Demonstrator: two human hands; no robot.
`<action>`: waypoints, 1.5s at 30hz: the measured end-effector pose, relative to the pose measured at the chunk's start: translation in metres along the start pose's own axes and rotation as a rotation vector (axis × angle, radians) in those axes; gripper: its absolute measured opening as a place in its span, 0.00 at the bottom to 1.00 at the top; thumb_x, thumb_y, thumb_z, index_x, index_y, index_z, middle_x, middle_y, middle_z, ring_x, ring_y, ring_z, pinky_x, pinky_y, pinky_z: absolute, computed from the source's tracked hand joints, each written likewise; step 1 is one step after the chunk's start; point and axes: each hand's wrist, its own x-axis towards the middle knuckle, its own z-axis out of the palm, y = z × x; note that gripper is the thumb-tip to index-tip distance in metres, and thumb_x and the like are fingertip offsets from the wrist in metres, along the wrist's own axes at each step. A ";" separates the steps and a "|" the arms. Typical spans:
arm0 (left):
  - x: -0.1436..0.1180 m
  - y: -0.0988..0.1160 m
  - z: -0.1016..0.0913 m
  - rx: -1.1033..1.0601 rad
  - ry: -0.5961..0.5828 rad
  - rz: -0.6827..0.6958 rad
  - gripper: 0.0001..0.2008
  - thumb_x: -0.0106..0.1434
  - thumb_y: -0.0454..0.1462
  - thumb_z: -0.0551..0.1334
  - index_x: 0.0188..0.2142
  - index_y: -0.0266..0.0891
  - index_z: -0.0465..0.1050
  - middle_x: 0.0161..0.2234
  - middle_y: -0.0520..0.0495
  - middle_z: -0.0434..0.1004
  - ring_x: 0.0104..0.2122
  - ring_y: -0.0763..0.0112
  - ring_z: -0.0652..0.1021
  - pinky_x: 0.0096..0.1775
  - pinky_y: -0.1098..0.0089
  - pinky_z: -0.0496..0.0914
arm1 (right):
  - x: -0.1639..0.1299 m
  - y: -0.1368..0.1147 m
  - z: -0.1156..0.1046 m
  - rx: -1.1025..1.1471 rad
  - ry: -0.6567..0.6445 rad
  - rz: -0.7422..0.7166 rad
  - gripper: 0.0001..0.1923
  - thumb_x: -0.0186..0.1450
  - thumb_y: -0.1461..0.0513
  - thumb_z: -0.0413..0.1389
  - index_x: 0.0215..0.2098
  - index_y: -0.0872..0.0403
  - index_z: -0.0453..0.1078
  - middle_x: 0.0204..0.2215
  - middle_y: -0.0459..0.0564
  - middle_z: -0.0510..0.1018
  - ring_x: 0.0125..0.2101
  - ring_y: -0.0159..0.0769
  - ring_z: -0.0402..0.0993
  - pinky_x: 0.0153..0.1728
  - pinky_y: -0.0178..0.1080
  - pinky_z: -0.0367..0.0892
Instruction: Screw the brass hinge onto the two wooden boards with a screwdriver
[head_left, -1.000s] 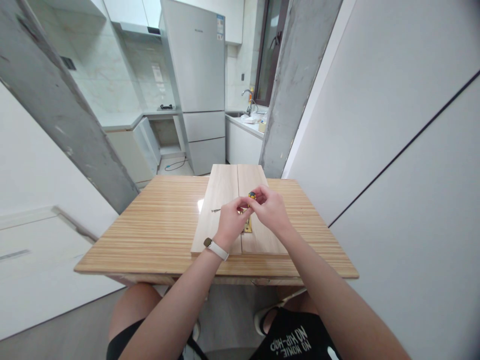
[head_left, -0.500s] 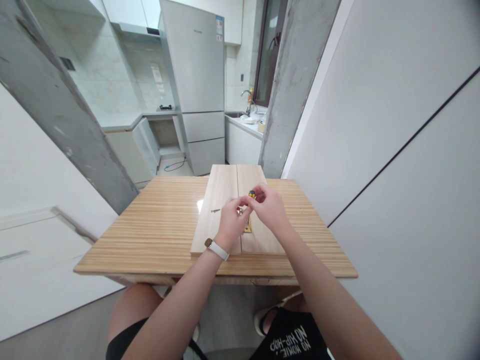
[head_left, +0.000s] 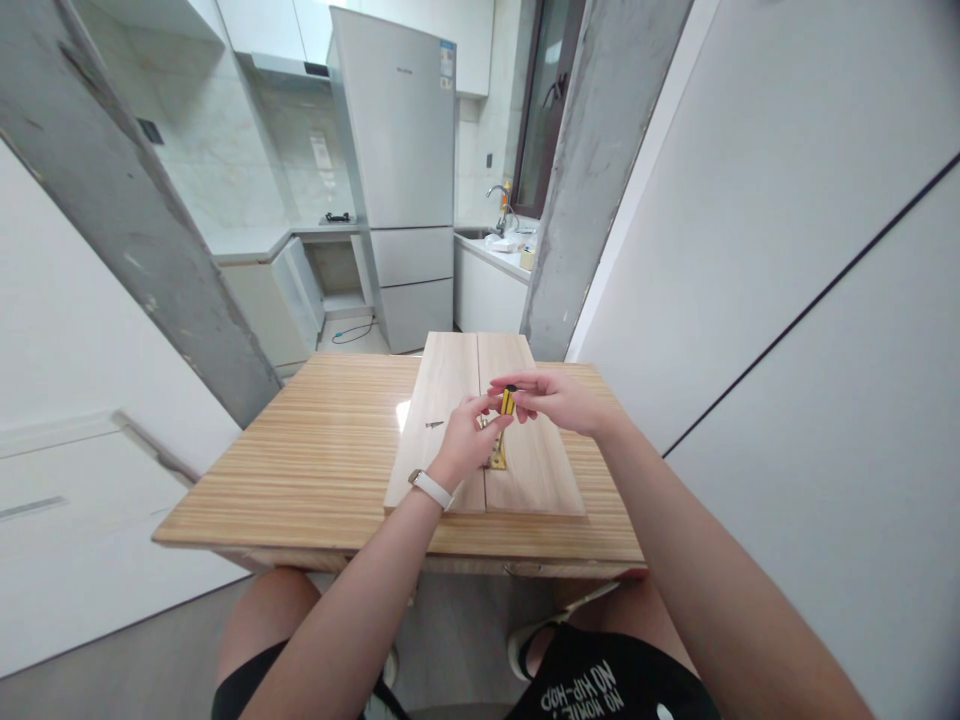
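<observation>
Two pale wooden boards (head_left: 450, 400) lie side by side on a striped wooden table (head_left: 330, 460). A brass hinge (head_left: 497, 460) sits over the seam between them. My right hand (head_left: 559, 398) holds a yellow and black screwdriver (head_left: 507, 403) upright by its top, tip down near the hinge. My left hand (head_left: 469, 438) pinches the lower end of the screwdriver just above the hinge; a white band is on that wrist. A loose screw (head_left: 434, 424) lies on the left board.
A grey concrete pillar (head_left: 592, 170) stands behind the table's far right corner, and a white wall runs along the right. Another slanted pillar (head_left: 142, 230) is at the left. A fridge (head_left: 405, 170) and a counter with a sink (head_left: 495, 255) are beyond.
My right hand has lifted and flattened over the screwdriver's top, so more of the yellow handle shows. The left hand stays at the hinge. The view shifted slightly.
</observation>
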 end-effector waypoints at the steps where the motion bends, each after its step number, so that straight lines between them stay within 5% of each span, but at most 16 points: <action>1: 0.002 -0.002 -0.001 0.000 -0.021 0.002 0.08 0.63 0.35 0.68 0.43 0.42 0.82 0.40 0.47 0.81 0.41 0.65 0.75 0.46 0.65 0.69 | 0.000 0.001 0.000 0.010 -0.007 0.004 0.22 0.67 0.57 0.58 0.58 0.51 0.75 0.48 0.53 0.82 0.31 0.31 0.74 0.32 0.36 0.71; 7: 0.005 -0.009 -0.005 -0.021 -0.072 -0.010 0.10 0.64 0.37 0.67 0.45 0.42 0.82 0.39 0.47 0.81 0.41 0.66 0.76 0.43 0.67 0.69 | -0.001 0.003 0.011 0.022 0.111 -0.014 0.15 0.64 0.56 0.60 0.45 0.55 0.79 0.36 0.50 0.83 0.27 0.31 0.72 0.31 0.36 0.71; 12: 0.002 -0.004 -0.008 -0.076 -0.122 -0.030 0.10 0.67 0.39 0.64 0.45 0.40 0.82 0.40 0.46 0.84 0.38 0.68 0.78 0.38 0.70 0.69 | -0.001 0.007 0.026 -0.018 0.251 -0.036 0.14 0.63 0.57 0.59 0.44 0.55 0.79 0.30 0.48 0.81 0.25 0.32 0.73 0.29 0.36 0.71; 21: -0.009 0.014 -0.001 -0.010 0.016 0.003 0.11 0.66 0.40 0.67 0.46 0.41 0.80 0.40 0.46 0.85 0.39 0.66 0.81 0.40 0.68 0.72 | -0.001 0.021 0.057 -0.224 0.669 -0.038 0.12 0.65 0.58 0.58 0.44 0.51 0.80 0.36 0.49 0.85 0.35 0.42 0.81 0.38 0.41 0.75; 28: -0.016 0.018 0.011 0.150 0.103 0.034 0.08 0.68 0.35 0.63 0.44 0.42 0.80 0.39 0.45 0.83 0.39 0.63 0.79 0.41 0.65 0.71 | -0.007 0.013 0.087 -0.446 0.929 -0.005 0.15 0.69 0.55 0.57 0.48 0.50 0.81 0.38 0.54 0.86 0.32 0.44 0.81 0.35 0.42 0.73; 31: -0.015 0.018 0.009 0.161 0.108 0.071 0.08 0.68 0.33 0.62 0.45 0.42 0.79 0.37 0.46 0.81 0.39 0.63 0.78 0.42 0.65 0.70 | -0.009 0.010 0.084 -0.457 0.867 0.012 0.16 0.69 0.56 0.57 0.50 0.51 0.81 0.36 0.54 0.86 0.29 0.42 0.79 0.36 0.43 0.72; 40: -0.011 0.018 0.004 0.126 0.052 0.088 0.05 0.68 0.35 0.64 0.40 0.42 0.81 0.36 0.47 0.81 0.37 0.65 0.77 0.42 0.66 0.70 | -0.010 0.006 0.021 -0.077 0.226 -0.042 0.23 0.67 0.54 0.60 0.57 0.54 0.76 0.39 0.53 0.84 0.28 0.35 0.78 0.34 0.42 0.77; 45: -0.006 0.014 0.002 0.096 -0.002 0.129 0.06 0.68 0.34 0.64 0.40 0.41 0.81 0.36 0.47 0.80 0.38 0.66 0.77 0.42 0.67 0.69 | -0.009 0.008 0.014 -0.050 0.174 -0.042 0.19 0.66 0.55 0.60 0.52 0.55 0.78 0.40 0.53 0.84 0.31 0.36 0.79 0.37 0.42 0.77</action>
